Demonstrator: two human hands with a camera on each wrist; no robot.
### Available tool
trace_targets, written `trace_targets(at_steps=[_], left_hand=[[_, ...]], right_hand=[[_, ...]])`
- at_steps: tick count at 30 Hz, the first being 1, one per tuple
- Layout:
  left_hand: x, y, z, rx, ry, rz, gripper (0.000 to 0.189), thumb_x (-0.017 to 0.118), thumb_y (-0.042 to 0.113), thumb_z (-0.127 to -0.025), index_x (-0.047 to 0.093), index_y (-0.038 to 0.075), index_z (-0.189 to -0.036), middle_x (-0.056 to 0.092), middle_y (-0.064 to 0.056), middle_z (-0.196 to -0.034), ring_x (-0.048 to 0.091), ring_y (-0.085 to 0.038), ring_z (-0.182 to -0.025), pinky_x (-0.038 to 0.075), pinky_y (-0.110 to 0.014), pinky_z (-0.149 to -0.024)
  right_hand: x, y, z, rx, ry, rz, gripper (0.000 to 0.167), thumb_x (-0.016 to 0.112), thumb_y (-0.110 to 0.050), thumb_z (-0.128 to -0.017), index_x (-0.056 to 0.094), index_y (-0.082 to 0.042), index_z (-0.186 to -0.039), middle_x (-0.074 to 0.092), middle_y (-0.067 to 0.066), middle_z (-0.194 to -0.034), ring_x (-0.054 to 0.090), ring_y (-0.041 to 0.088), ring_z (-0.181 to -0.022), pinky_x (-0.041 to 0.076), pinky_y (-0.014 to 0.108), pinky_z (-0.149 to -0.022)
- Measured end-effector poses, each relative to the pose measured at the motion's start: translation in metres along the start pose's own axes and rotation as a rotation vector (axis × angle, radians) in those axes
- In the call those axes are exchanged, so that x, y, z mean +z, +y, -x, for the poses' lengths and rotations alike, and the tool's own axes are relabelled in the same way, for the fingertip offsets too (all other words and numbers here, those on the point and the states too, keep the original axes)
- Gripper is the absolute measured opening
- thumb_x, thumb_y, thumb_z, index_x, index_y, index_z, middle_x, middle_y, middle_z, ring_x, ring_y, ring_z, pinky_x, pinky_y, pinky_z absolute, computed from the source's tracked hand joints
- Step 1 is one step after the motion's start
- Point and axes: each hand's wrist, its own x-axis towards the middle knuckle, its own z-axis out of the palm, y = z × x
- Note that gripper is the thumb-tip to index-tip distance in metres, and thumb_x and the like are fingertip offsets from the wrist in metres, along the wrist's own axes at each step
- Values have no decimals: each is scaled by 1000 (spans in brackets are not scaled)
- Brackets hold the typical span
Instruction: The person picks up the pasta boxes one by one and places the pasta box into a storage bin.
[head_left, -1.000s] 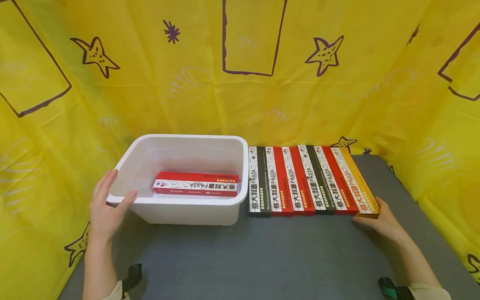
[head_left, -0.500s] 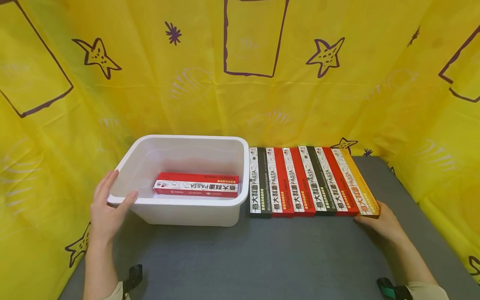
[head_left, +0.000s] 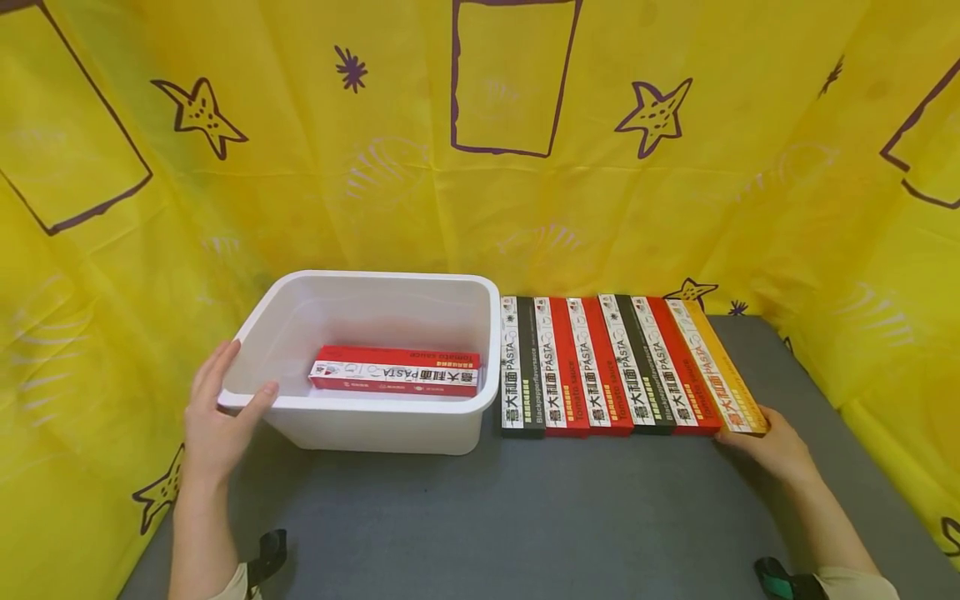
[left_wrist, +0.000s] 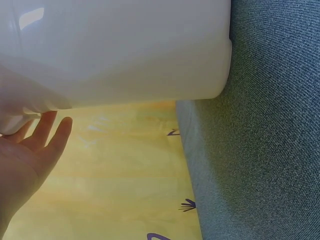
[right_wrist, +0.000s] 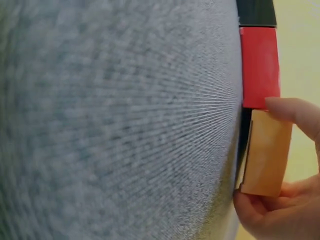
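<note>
My left hand (head_left: pixel 217 417) holds the near left corner of a white plastic tub (head_left: pixel 360 427), thumb over the front rim and fingers along the left side. A red tomato sauce pasta box (head_left: pixel 393 371) lies sideways in the tub. At the right end of a row of pasta boxes, my right hand (head_left: pixel 776 446) grips the near end of the yellow pasta box (head_left: pixel 723 375). In the right wrist view the thumb lies on one side of that yellow end and the fingers curl round the other. A dark gap shows under the box there, beside the red box (right_wrist: pixel 260 67).
Left of the yellow box, several black and red pasta boxes (head_left: pixel 592 367) lie side by side, reaching the tub's right wall. A grey cloth-covered table (head_left: pixel 510 517) extends in front. Yellow patterned curtains (head_left: pixel 405 200) close off the back and sides.
The near end of the yellow pasta box has shifted slightly right with my right hand, parting a little from its red neighbour. The left hand keeps its place on the tub.
</note>
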Motion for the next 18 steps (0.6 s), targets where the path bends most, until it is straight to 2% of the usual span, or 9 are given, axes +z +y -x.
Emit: trace_targets(at_steps=[6, 10, 18], left_hand=[[0, 0, 0, 0, 5, -1, 70, 73, 15, -83, 47, 25, -147, 37, 5, -152, 32, -20, -138, 25, -40, -114], [0, 0, 1, -4, 3, -5, 69, 73, 16, -83, 46, 25, -147, 37, 5, -152, 32, -20, -138, 25, -42, -114], [0, 2, 1, -24, -8, -6, 69, 72, 18, -84, 45, 26, -147, 35, 5, -153, 30, -21, -140, 23, -46, -114]], right_hand=[[-2, -9, 6, 63, 51, -134, 97, 67, -40, -88, 14, 17, -145, 27, 42, -140, 32, 52, -122, 29, 61, -96], [-3, -16, 9, 95, 105, -199, 97, 66, -42, -89, 12, 13, -148, 27, 39, -143, 31, 49, -123, 28, 59, -95], [-5, -26, 13, 162, 237, -228, 94, 66, -46, -88, 18, 5, -152, 32, 33, -146, 36, 41, -121, 34, 33, -80]])
